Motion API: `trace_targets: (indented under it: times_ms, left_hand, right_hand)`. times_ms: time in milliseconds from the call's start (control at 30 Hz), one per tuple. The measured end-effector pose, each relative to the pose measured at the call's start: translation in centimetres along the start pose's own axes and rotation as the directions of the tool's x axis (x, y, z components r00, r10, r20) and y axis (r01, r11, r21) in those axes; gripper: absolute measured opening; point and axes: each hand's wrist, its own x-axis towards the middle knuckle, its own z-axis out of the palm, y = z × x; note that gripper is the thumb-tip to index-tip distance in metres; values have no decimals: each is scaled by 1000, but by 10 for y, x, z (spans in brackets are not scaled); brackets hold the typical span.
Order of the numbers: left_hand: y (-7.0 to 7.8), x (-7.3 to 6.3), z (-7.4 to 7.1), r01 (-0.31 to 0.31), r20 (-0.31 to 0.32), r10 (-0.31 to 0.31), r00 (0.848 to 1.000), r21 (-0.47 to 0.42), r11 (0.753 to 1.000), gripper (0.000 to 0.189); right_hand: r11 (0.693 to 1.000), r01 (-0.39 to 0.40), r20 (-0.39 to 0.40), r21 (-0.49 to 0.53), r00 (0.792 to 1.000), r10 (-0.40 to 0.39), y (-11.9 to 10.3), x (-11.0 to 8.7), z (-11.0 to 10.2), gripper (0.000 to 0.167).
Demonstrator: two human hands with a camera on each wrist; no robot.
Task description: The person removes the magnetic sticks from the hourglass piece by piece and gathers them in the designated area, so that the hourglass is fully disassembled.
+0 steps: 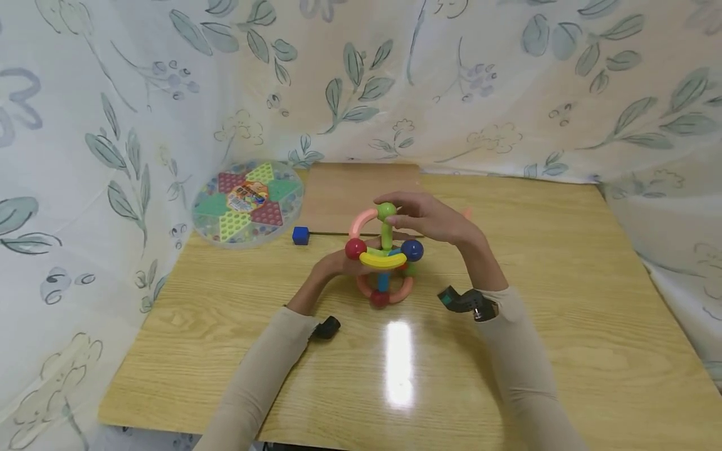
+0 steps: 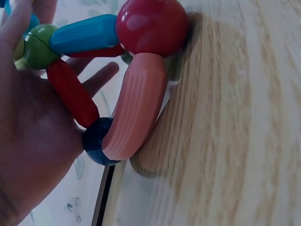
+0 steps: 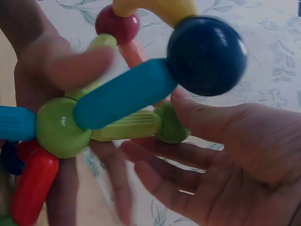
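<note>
A model of magnetic rods and balls stands between my hands, near the middle of the table in the head view. Its parts include a curved yellow rod, a dark blue ball, a red ball and a curved pink rod. My left hand holds the model around its middle, thumb and fingers on either side of the central green ball. At the top, my right hand pinches a green ball on an upright lime rod. The model's lowest red ball is close to the tabletop; contact is unclear.
A round star-patterned game board lies at the back left. Beside it is a flat brown board. A blue cube sits at the end of a thin dark stick. Leaf-printed cloth hangs behind the wooden table.
</note>
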Motion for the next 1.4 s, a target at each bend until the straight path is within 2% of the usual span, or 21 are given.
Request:
trace_targets:
  times_ms: [33,100,167,233,367,500,633,700,867,1033,1100,1167,1267,1400]
  left_hand:
    - [-2,-1,0,-2,-13,2,1000,4,1000,68]
    - [11,-4,1,-10,-22,9,1000,-14,1000,72]
    - [25,-8,3,14,-23,-14,1000,-23,1000,73]
    - [40,-10,5,39,-16,-40,999,-41,998,82]
    - [49,-12,6,67,-22,-68,997,-16,998,90]
    - [49,-13,6,58,-30,-58,998,6,998,90]
    - [48,-13,5,26,-35,-27,999,-23,999,88]
    - [48,-13,4,12,-31,-14,999,-45,999,88]
    - [54,-12,5,29,-17,-30,999,-74,997,88]
    - [69,-11,6,26,-25,-29,999,-102,994,80]
    - [70,-12,6,33,-23,-36,999,-115,993,79]
    - [67,-12,5,40,-22,-43,999,-125,991,79]
    - [52,-11,4,33,-26,-36,999,-127,991,79]
    - [44,-10,5,28,-36,-30,999,-72,997,72]
  right_hand:
    - [1000,5,-10,2,1000,-5,1,1,1,43]
    - [1000,21,-30,4,999,-21,2,3,3,40]
    - [999,34,-42,19,999,-33,3,3,5,36]
    - [998,47,-48,39,998,-45,3,4,6,33]
    - [995,80,-51,52,996,-77,4,6,9,33]
    - [994,112,-62,-20,992,-113,6,8,12,35]
    - [988,123,-87,-89,988,-131,6,10,14,32]
    - [988,126,-94,-93,986,-135,6,10,14,30]
    - [987,138,-83,-80,986,-144,3,10,14,29]
    - [988,137,-69,-76,987,-142,2,9,14,26]
    - [988,135,-72,-77,987,-141,3,10,14,24]
    - [988,134,-73,-80,987,-140,3,11,15,23]
    - [985,127,-95,-114,986,-138,4,11,15,22]
    - [981,106,-145,-164,981,-131,2,9,14,23]
